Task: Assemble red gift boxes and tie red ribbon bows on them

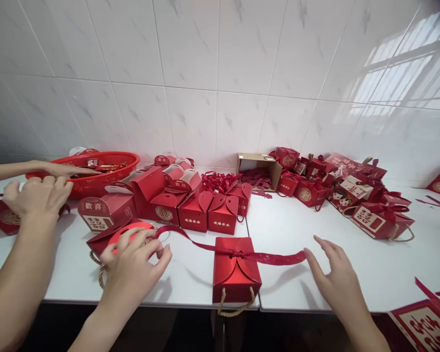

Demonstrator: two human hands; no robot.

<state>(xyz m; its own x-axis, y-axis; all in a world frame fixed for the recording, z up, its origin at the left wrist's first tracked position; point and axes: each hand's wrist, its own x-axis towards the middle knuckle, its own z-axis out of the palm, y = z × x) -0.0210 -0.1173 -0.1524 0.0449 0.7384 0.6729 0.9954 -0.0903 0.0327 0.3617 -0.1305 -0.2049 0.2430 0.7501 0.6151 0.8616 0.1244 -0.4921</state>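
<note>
Curling left hand (136,256) by one end of ribbon (278,258), cannot tell if pinching; spreading right hand (333,274), seemingly gripping nothing, at the other; flanking red box (236,281) with fingers, could slacken knot (237,254) through uneven pulling, or bump small boxes (223,217) beyond fingertips

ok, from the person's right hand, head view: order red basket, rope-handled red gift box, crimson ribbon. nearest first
From the right hand:
1. Crimson ribbon: its right end reaches the fingertips; can't tell if gripped.
2. Rope-handled red gift box: left of the hand, at the table's front edge.
3. Red basket: far left, toward the wall.
</note>
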